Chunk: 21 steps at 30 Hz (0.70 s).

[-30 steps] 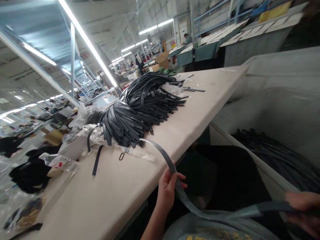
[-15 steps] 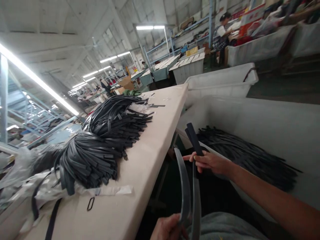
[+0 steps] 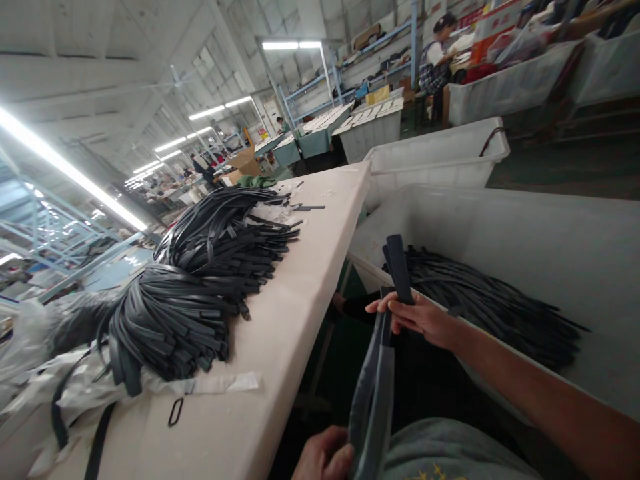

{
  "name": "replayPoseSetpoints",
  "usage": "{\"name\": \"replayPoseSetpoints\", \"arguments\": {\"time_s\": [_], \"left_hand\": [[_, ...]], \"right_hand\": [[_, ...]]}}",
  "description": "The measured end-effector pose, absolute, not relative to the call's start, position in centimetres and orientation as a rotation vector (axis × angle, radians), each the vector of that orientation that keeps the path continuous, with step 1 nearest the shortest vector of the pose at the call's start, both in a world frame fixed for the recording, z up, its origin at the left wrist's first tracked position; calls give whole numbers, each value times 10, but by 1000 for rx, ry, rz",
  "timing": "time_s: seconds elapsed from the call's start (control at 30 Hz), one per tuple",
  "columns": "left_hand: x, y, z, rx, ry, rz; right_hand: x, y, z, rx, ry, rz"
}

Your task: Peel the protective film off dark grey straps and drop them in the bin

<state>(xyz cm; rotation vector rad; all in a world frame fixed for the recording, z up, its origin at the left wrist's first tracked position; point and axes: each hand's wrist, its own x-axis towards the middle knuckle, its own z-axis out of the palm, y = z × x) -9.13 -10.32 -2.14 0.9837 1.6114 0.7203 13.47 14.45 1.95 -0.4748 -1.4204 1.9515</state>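
Dark grey flat straps [image 3: 373,393] hang between my two hands. My right hand [image 3: 407,313] is closed round their upper part, and the dark strap ends stick up above its fingers. Lower down, near my lap, my left hand [image 3: 327,455] grips the straps at their lighter grey stretch; its fingertips are partly hidden. On the pale table [image 3: 280,347] to my left lies a big heap of similar dark straps [image 3: 170,317]. A small black rectangular buckle [image 3: 175,412] rests near the front of the table.
A white bin [image 3: 530,220] stands at my right, with a bundle of dark straps [image 3: 490,300] in it. Another white bin [image 3: 440,157] is behind it. Crumpled plastic [image 3: 45,327] lies at the table's left. A person [image 3: 435,60] is at work in the background.
The loose strap end that stood apart near my right hand is now gathered into its fingers with the other. The view has shifted slightly.
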Motion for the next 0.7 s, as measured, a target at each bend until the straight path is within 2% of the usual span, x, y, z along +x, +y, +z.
{"name": "replayPoseSetpoints", "arguments": {"time_s": [0.17, 0.3, 0.47, 0.7], "left_hand": [[-74, -63, 4, 1052, 1576, 1112], [-41, -24, 25, 1055, 1302, 1178], [-30, -20, 17, 858, 1290, 1169], [-36, -34, 19, 1092, 1348, 1047]], "right_hand": [[117, 112, 19, -369, -1401, 2113], [106, 100, 19, -279, -1431, 2154], [115, 111, 27, -397, -1546, 1950], [117, 114, 20, -558, -1804, 1645]]}}
